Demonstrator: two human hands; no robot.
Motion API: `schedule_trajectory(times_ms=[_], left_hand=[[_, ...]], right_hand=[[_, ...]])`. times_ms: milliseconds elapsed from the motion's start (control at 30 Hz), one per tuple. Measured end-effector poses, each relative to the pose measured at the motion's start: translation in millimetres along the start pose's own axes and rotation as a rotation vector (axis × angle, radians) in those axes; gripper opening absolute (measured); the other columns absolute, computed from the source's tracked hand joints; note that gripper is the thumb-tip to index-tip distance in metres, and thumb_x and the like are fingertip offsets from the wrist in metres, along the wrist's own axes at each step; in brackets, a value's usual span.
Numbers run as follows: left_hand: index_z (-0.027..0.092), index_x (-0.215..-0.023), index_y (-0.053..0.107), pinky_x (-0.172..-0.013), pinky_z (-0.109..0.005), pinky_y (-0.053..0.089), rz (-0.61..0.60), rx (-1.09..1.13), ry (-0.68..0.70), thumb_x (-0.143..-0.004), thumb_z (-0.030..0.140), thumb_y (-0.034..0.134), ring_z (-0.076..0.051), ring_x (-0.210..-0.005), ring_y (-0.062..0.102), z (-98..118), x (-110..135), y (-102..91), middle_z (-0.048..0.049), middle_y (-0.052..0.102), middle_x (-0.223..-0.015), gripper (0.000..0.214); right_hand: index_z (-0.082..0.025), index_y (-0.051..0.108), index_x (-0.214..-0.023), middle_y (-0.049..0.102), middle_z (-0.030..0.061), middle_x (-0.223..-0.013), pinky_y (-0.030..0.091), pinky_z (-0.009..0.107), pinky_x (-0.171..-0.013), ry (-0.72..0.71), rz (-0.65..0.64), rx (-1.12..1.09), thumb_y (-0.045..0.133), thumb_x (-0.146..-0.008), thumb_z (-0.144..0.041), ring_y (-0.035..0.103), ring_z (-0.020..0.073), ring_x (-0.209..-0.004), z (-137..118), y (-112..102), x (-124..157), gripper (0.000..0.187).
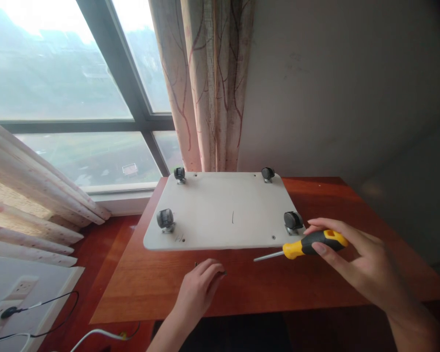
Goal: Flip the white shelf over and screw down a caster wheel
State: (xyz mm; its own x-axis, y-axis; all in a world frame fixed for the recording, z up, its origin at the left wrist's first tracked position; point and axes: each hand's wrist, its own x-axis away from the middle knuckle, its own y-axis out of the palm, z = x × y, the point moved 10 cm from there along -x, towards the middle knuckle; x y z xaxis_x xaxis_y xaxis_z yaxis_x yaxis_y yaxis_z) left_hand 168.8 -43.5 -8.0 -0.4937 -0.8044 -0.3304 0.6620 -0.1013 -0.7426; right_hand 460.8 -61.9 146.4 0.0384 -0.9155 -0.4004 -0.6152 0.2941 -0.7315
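A white board (220, 210) lies flat on the wooden table (161, 288), with a black caster wheel at each corner, such as the near-right caster (292, 221) and the near-left caster (165, 219). My right hand (352, 259) grips a yellow and black screwdriver (304, 247) by the handle, its metal shaft pointing left just in front of the board. My left hand (201, 286) rests palm down on the table, fingers curled over small dark screws (223, 273) near the board's front edge.
A window and patterned curtains (209, 83) stand behind the table, with a grey wall to the right. A wall socket with a black plug (9, 311) and cables sit at the lower left.
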Motion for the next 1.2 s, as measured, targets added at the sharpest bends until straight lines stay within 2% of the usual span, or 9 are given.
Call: schedule_trajectory(times_ms=[167,333,533,867,1067,1200], left_hand=[[0.02,-0.095,0.062,-0.057,-0.019,0.044,0.049,0.283,-0.095,-0.097,0.014,0.057,-0.012,-0.069,0.061,6.5,-6.4,2.5,-0.0032,0.069,-0.09,0.008],[0.02,-0.094,0.063,-0.055,-0.019,0.04,0.038,0.382,-0.116,-0.097,0.014,0.058,-0.011,-0.066,0.056,11.2,-6.3,2.2,-0.0037,0.069,-0.09,0.008],[0.02,-0.095,0.064,-0.055,-0.02,0.04,0.04,0.425,-0.126,-0.096,0.013,0.057,-0.011,-0.066,0.056,15.1,-7.0,-2.3,-0.0046,0.068,-0.09,0.01],[0.019,-0.094,0.064,-0.056,-0.019,0.042,0.057,0.402,-0.102,-0.095,0.011,0.056,-0.011,-0.067,0.058,22.5,-8.9,-8.3,-0.0052,0.069,-0.09,0.011],[0.019,-0.095,0.063,-0.061,-0.02,0.048,0.028,0.362,-0.075,-0.096,0.014,0.054,-0.013,-0.072,0.062,25.0,-7.9,-3.9,-0.0073,0.069,-0.091,0.011],[0.019,-0.093,0.063,-0.063,-0.02,0.05,0.032,0.334,-0.063,-0.097,0.014,0.053,-0.014,-0.073,0.063,28.2,-9.8,-3.8,-0.0074,0.069,-0.09,0.012]], right_hand=[[-0.031,0.068,-0.116,0.076,0.0011,-0.104,0.059,0.027,-0.084,0.135,0.031,-0.256,0.067,-0.094,-0.043,0.072,0.0217,-0.101,-0.6,12.5,6.7,0.025],[-0.029,0.069,-0.111,0.076,0.0027,-0.101,0.06,0.027,-0.078,0.193,0.082,-0.395,0.07,-0.091,-0.044,0.072,0.0228,-0.098,-4.7,21.3,9.0,0.025],[-0.029,0.07,-0.108,0.076,0.0034,-0.097,0.061,0.028,-0.073,0.187,0.081,-0.385,0.07,-0.091,-0.044,0.073,0.0241,-0.095,-6.2,22.7,7.0,0.023],[-0.03,0.069,-0.111,0.077,0.0019,-0.098,0.061,0.029,-0.076,0.145,0.069,-0.33,0.07,-0.091,-0.044,0.074,0.0227,-0.094,-8.3,23.9,7.4,0.024],[-0.028,0.068,-0.111,0.077,0.0035,-0.097,0.062,0.031,-0.075,0.113,0.057,-0.274,0.069,-0.091,-0.048,0.075,0.0236,-0.089,-11.8,24.2,7.5,0.028],[-0.03,0.068,-0.112,0.077,0.0017,-0.098,0.061,0.03,-0.079,0.064,0.013,-0.247,0.07,-0.091,-0.042,0.075,0.0219,-0.09,-16.4,23.8,5.5,0.024]])
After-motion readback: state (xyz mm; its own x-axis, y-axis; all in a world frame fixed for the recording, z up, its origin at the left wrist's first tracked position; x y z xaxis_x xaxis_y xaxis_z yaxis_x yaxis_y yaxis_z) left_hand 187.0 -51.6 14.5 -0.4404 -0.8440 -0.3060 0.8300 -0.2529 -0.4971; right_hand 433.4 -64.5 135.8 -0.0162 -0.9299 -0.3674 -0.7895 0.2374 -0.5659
